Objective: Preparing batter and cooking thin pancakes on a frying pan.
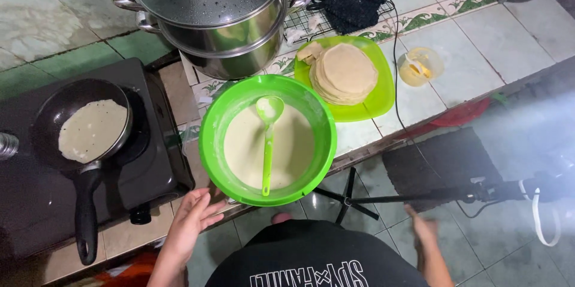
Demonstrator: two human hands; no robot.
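My left hand (190, 217) hovers with fingers apart just below the rim of a green bowl (211, 125) of pale batter, holding nothing. A green ladle (268, 143) rests in the batter, its handle toward me. My right hand (426, 230) hangs blurred off the counter's edge, over the floor, apparently empty. To the left, a black pan (48, 113) on a black stove (150, 161) holds a thin round crepe (93, 130). Behind the bowl, a green plate (383, 95) carries a stack of cooked crepes (343, 73).
A lidded steel steamer pot (221, 17) stands behind the bowl. A wire rack with a dark cloth (350, 5), a small plastic cup (420, 66) and a cable lie on the tiled counter. A tripod (419, 194) stands on the floor by my right.
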